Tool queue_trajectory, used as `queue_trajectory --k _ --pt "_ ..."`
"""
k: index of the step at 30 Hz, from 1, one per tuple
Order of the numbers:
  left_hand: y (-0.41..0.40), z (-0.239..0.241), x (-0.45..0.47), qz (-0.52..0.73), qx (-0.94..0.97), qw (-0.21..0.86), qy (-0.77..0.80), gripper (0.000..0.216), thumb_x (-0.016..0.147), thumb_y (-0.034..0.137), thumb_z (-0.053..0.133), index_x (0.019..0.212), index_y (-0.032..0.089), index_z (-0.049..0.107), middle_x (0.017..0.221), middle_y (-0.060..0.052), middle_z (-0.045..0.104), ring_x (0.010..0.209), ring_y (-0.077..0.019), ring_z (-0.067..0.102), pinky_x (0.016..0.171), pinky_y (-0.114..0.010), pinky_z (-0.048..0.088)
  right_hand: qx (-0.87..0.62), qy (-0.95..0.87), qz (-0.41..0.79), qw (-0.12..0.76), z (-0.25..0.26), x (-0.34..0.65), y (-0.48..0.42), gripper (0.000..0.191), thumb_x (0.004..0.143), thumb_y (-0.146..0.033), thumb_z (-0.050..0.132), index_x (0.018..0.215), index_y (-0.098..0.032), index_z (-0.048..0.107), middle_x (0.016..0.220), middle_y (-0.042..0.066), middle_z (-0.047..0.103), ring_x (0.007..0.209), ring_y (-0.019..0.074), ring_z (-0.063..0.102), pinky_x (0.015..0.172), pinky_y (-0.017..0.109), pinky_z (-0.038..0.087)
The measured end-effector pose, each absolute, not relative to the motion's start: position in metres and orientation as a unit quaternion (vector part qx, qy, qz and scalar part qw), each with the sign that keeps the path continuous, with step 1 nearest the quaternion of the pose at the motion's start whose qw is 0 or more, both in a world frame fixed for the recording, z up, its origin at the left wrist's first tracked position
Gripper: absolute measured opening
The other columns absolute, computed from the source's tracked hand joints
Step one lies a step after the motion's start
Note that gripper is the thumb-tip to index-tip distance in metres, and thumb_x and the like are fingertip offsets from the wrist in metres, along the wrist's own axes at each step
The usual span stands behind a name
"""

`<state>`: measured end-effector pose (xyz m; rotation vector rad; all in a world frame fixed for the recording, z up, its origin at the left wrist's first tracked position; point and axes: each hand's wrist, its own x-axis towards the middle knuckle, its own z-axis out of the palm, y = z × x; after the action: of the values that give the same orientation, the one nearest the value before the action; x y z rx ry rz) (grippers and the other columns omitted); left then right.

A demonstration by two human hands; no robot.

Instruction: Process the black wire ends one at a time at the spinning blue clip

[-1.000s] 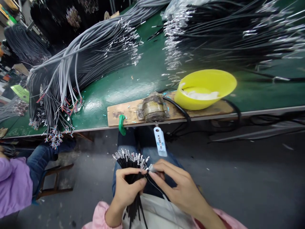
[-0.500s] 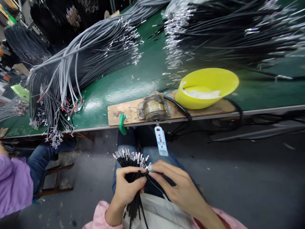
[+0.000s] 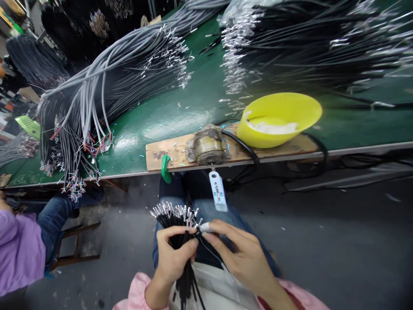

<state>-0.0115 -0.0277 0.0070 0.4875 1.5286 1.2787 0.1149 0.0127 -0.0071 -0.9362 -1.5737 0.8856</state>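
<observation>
Above my lap, my left hand (image 3: 177,254) is closed around a bundle of black cables (image 3: 171,219) whose stripped, silvery ends fan out at the top. Close beside it, my right hand (image 3: 234,245) pinches with thumb and index finger at the end of one black cable at the bundle's right side. Something white covers the right index fingertip. A thin pale strand hangs below the right fingers. The exact contact between the fingertips is partly hidden.
A small motor (image 3: 209,144) sits on a wooden board (image 3: 155,155) at the bench edge, with a light-blue plastic piece (image 3: 218,191) on its shaft. A green clip (image 3: 165,168), yellow container (image 3: 277,140), grey cables (image 3: 97,82) and black cables (image 3: 290,51) are around it. A person in purple (image 3: 19,249) sits left.
The bundle's silvery ends have shifted slightly left. Both hands keep almost the same place and grip, with small movement at the right fingertips.
</observation>
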Motion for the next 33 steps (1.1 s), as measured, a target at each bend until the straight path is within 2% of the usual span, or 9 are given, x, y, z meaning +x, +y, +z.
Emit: queue_trajectory --k 6,11,16,19,22,26,28,30,33 --pt "-0.036 -0.001 -0.008 0.551 0.246 0.469 0.646 0.018 0.055 0.026 0.077 0.067 0.013 0.072 0.035 0.005 0.05 0.029 -0.0054 0.041 0.033 -0.018 0.033 -0.478 -0.516 0.48 0.524 -0.01 0.117 0.01 0.008 0.082 -0.026 0.055 0.08 -0.02 0.059 0.049 -0.002 0.061 0.036 0.0124 0.056 0.037 0.02 0.048" --pt "-0.032 0.008 -0.007 0.534 0.264 0.446 0.668 0.013 0.056 0.021 0.073 0.066 0.014 0.074 0.036 0.003 0.052 0.03 -0.0071 0.043 0.034 -0.019 0.034 -0.472 -0.507 0.506 0.514 -0.008 0.118 0.015 0.013 0.077 -0.032 0.059 0.078 -0.019 0.063 0.052 -0.001 0.061 0.041 0.0136 0.057 0.041 0.022 0.049" --pt "-0.03 0.025 -0.003 0.511 0.257 0.475 0.669 0.012 0.053 0.014 0.071 0.065 0.014 0.073 0.035 0.006 0.049 0.031 -0.0051 0.041 0.035 -0.017 0.033 -0.424 -0.585 0.512 0.466 -0.002 0.111 0.009 0.024 0.08 -0.031 0.056 0.06 -0.02 0.059 0.054 0.001 0.062 0.049 0.0156 0.058 0.048 0.024 0.048" --pt "-0.033 0.026 0.0 0.523 0.25 0.488 0.653 0.015 0.056 0.015 0.071 0.07 0.013 0.074 0.034 0.006 0.048 0.029 -0.0042 0.038 0.033 -0.015 0.031 -0.427 -0.559 0.538 0.465 -0.004 0.107 0.002 0.033 0.083 -0.037 0.054 0.054 -0.02 0.054 0.048 -0.001 0.053 0.044 0.0129 0.049 0.043 0.023 0.041" --pt "-0.037 0.024 0.004 0.546 0.255 0.472 0.643 0.015 0.059 0.018 0.07 0.074 0.013 0.074 0.033 0.007 0.047 0.028 -0.0041 0.037 0.032 -0.015 0.031 -0.434 -0.455 0.618 0.472 -0.009 0.102 -0.006 0.042 0.082 -0.048 0.053 0.051 -0.02 0.046 0.045 -0.004 0.041 0.04 0.0105 0.038 0.038 0.022 0.033" --pt "-0.038 0.022 0.01 0.542 0.298 0.409 0.671 0.013 0.062 0.019 0.07 0.072 0.011 0.073 0.038 0.003 0.055 0.03 -0.0071 0.046 0.033 -0.017 0.039 -0.403 -0.324 0.719 0.466 -0.013 0.095 -0.012 0.042 0.08 -0.054 0.052 0.055 -0.022 0.041 0.045 -0.006 0.036 0.04 0.011 0.035 0.038 0.023 0.036" --pt "-0.038 0.021 0.012 0.58 0.304 0.355 0.667 0.014 0.064 0.024 0.069 0.072 0.013 0.073 0.04 0.003 0.057 0.03 -0.0082 0.048 0.032 -0.018 0.04 -0.418 -0.372 0.666 0.493 -0.011 0.095 -0.013 0.038 0.084 -0.046 0.05 0.055 -0.022 0.041 0.046 -0.006 0.037 0.039 0.0113 0.036 0.038 0.024 0.035" --pt "-0.038 0.019 0.013 0.575 0.313 0.348 0.67 0.013 0.066 0.024 0.069 0.074 0.014 0.073 0.04 0.003 0.058 0.03 -0.009 0.051 0.032 -0.018 0.043 -0.449 -0.485 0.515 0.546 -0.007 0.096 -0.012 0.033 0.086 -0.03 0.05 0.055 -0.021 0.044 0.047 -0.004 0.042 0.041 0.0117 0.041 0.04 0.023 0.036" --pt "-0.04 0.019 0.013 0.542 0.334 0.378 0.673 0.009 0.065 0.018 0.07 0.073 0.016 0.074 0.039 0.003 0.059 0.03 -0.0083 0.051 0.033 -0.017 0.042 -0.431 -0.625 0.277 0.589 -0.001 0.1 -0.006 0.024 0.081 -0.008 0.051 0.06 -0.021 0.049 0.047 -0.003 0.048 0.044 0.0123 0.044 0.049 0.025 0.041"
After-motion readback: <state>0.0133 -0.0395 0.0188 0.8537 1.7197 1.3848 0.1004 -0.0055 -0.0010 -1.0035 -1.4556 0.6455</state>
